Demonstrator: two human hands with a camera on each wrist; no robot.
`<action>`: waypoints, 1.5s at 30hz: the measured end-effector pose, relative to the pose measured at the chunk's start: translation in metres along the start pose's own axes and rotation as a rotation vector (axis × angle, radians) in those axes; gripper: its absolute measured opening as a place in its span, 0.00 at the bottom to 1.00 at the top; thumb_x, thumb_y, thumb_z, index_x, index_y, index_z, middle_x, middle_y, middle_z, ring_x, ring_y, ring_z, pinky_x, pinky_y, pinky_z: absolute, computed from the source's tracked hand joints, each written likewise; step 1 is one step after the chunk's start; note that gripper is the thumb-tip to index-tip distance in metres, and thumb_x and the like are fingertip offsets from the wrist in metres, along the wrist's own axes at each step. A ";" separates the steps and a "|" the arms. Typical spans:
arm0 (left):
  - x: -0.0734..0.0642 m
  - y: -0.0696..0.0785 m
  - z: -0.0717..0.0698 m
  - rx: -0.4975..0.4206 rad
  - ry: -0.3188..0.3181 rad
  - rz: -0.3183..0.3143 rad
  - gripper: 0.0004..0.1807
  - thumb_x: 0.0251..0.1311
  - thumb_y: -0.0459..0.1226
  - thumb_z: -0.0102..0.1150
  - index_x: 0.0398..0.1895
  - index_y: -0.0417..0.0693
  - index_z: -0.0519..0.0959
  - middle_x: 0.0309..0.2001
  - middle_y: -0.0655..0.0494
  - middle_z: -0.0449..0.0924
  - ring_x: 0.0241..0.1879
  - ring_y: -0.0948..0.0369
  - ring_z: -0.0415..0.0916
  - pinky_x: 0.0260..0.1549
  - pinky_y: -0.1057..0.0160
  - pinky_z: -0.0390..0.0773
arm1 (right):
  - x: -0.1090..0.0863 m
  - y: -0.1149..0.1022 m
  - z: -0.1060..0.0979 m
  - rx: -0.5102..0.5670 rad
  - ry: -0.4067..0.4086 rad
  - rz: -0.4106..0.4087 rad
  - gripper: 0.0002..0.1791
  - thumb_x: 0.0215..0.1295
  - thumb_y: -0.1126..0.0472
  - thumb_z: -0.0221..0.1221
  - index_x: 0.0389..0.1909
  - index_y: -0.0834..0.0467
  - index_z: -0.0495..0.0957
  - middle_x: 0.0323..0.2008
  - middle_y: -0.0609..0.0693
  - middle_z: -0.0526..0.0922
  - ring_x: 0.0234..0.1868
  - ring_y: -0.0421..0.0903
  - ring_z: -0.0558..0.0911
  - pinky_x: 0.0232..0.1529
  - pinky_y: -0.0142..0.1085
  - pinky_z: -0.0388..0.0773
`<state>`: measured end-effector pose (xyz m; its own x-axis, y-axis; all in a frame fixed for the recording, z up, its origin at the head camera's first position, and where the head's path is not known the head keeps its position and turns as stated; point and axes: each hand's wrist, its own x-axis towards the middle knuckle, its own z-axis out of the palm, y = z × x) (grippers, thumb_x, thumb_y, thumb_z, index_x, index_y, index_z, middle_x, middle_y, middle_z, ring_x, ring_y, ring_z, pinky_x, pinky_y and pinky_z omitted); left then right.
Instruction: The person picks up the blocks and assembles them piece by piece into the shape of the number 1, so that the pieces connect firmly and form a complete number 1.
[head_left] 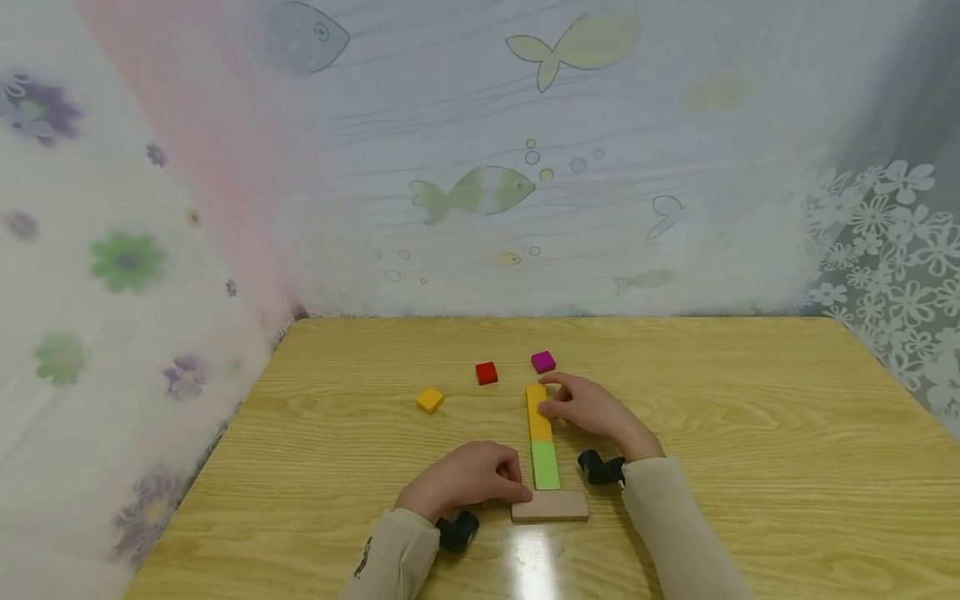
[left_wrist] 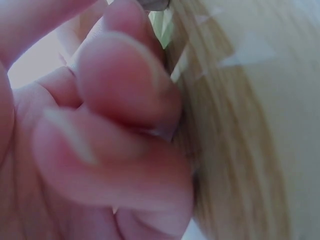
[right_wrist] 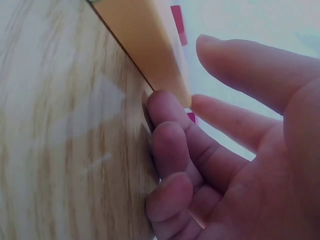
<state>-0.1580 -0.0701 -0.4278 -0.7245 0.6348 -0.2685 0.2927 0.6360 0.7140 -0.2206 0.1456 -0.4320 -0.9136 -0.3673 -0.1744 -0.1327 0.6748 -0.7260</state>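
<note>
A plain wooden block (head_left: 555, 506) lies crosswise on the table. My left hand (head_left: 468, 477) is at its left end, thumb on the corner and the other fingers curled, as the left wrist view shows. Beyond the wooden block, a green block (head_left: 546, 467) and an orange block (head_left: 537, 414) lie end to end in a line. My right hand (head_left: 592, 408) is around the orange block's far end, index finger at the end face and thumb over the right edge. In the right wrist view the thumb stands apart from the orange block (right_wrist: 145, 40), while fingertips touch its end.
A yellow block (head_left: 430, 400), a red block (head_left: 487, 372) and a magenta block (head_left: 543, 362) lie spread beyond the line, the magenta one just past my right fingers. Behind the table (head_left: 750, 375) hangs a curtain (head_left: 465, 108) printed with fish.
</note>
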 end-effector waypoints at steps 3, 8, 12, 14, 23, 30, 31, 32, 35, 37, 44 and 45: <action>0.000 0.000 0.000 -0.002 0.002 -0.004 0.10 0.51 0.51 0.59 0.21 0.59 0.76 0.19 0.65 0.73 0.18 0.66 0.65 0.20 0.68 0.64 | 0.000 0.000 -0.001 0.007 0.003 -0.011 0.27 0.60 0.49 0.55 0.60 0.52 0.65 0.32 0.47 0.77 0.30 0.44 0.73 0.33 0.38 0.68; 0.000 0.001 0.000 -0.012 0.000 -0.012 0.10 0.51 0.51 0.60 0.21 0.59 0.76 0.18 0.65 0.72 0.17 0.66 0.64 0.19 0.68 0.63 | -0.002 0.002 -0.004 0.011 0.022 -0.012 0.25 0.61 0.49 0.54 0.59 0.51 0.67 0.32 0.48 0.77 0.29 0.45 0.73 0.32 0.37 0.69; -0.001 0.001 0.000 -0.030 -0.006 -0.017 0.10 0.51 0.50 0.60 0.21 0.58 0.76 0.18 0.64 0.72 0.17 0.65 0.64 0.19 0.67 0.64 | -0.003 0.005 -0.006 0.008 0.027 0.010 0.23 0.62 0.49 0.53 0.58 0.50 0.68 0.32 0.48 0.76 0.28 0.45 0.73 0.30 0.37 0.70; -0.001 0.001 0.000 -0.037 -0.008 -0.020 0.10 0.51 0.50 0.60 0.21 0.58 0.76 0.18 0.64 0.72 0.17 0.65 0.64 0.18 0.67 0.65 | -0.003 0.006 -0.007 0.003 0.031 0.021 0.23 0.62 0.49 0.53 0.58 0.50 0.69 0.31 0.48 0.76 0.27 0.45 0.73 0.30 0.36 0.69; -0.004 0.000 0.000 -0.032 0.006 -0.032 0.10 0.50 0.50 0.61 0.20 0.58 0.76 0.18 0.63 0.72 0.16 0.65 0.64 0.18 0.67 0.64 | -0.001 0.016 -0.006 0.054 0.175 0.057 0.20 0.65 0.51 0.49 0.55 0.54 0.71 0.40 0.49 0.78 0.35 0.44 0.74 0.39 0.40 0.69; -0.002 0.001 0.001 -0.036 0.001 -0.036 0.10 0.50 0.51 0.61 0.21 0.58 0.76 0.18 0.64 0.72 0.17 0.65 0.64 0.19 0.67 0.64 | 0.001 0.022 -0.008 0.192 0.171 0.079 0.24 0.65 0.52 0.49 0.60 0.56 0.65 0.50 0.55 0.73 0.47 0.50 0.73 0.45 0.43 0.69; -0.001 0.001 0.001 -0.034 0.001 -0.036 0.10 0.50 0.51 0.61 0.21 0.58 0.76 0.18 0.64 0.72 0.18 0.65 0.64 0.19 0.67 0.64 | 0.002 0.023 -0.008 0.205 0.170 0.078 0.25 0.65 0.52 0.49 0.61 0.56 0.64 0.52 0.56 0.71 0.50 0.52 0.71 0.47 0.44 0.68; -0.001 0.001 0.001 -0.033 0.001 -0.036 0.10 0.50 0.51 0.61 0.21 0.58 0.76 0.19 0.64 0.72 0.18 0.65 0.64 0.19 0.67 0.64 | 0.003 0.023 -0.008 0.214 0.169 0.076 0.25 0.65 0.52 0.49 0.62 0.56 0.62 0.55 0.57 0.69 0.52 0.53 0.70 0.48 0.45 0.68; 0.000 0.002 0.001 -0.044 0.001 -0.043 0.10 0.50 0.51 0.61 0.21 0.58 0.76 0.19 0.64 0.72 0.18 0.65 0.65 0.19 0.66 0.65 | 0.004 0.026 -0.008 0.242 0.163 0.059 0.27 0.66 0.54 0.49 0.64 0.56 0.58 0.59 0.58 0.64 0.57 0.54 0.65 0.51 0.47 0.65; -0.001 0.002 0.002 -0.054 -0.001 -0.048 0.10 0.50 0.51 0.61 0.21 0.58 0.76 0.19 0.63 0.73 0.18 0.64 0.65 0.19 0.66 0.65 | 0.005 0.027 -0.009 0.253 0.162 0.042 0.27 0.66 0.57 0.49 0.65 0.55 0.57 0.60 0.58 0.63 0.59 0.55 0.63 0.54 0.49 0.62; -0.003 0.002 0.002 -0.057 0.000 -0.048 0.11 0.50 0.51 0.61 0.21 0.58 0.76 0.19 0.63 0.72 0.17 0.64 0.64 0.19 0.66 0.64 | 0.009 0.030 -0.011 0.297 0.135 0.007 0.27 0.66 0.62 0.46 0.65 0.50 0.56 0.63 0.56 0.58 0.63 0.54 0.57 0.59 0.51 0.53; -0.003 0.002 0.001 -0.055 0.001 -0.047 0.11 0.50 0.51 0.60 0.21 0.58 0.76 0.19 0.63 0.72 0.17 0.64 0.64 0.19 0.66 0.64 | 0.010 0.030 -0.012 0.310 0.130 0.007 0.27 0.66 0.62 0.46 0.66 0.49 0.56 0.63 0.55 0.58 0.63 0.54 0.56 0.59 0.52 0.52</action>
<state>-0.1544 -0.0703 -0.4263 -0.7371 0.6046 -0.3018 0.2238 0.6398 0.7352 -0.2383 0.1697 -0.4481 -0.9580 -0.2656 -0.1083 -0.0213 0.4426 -0.8965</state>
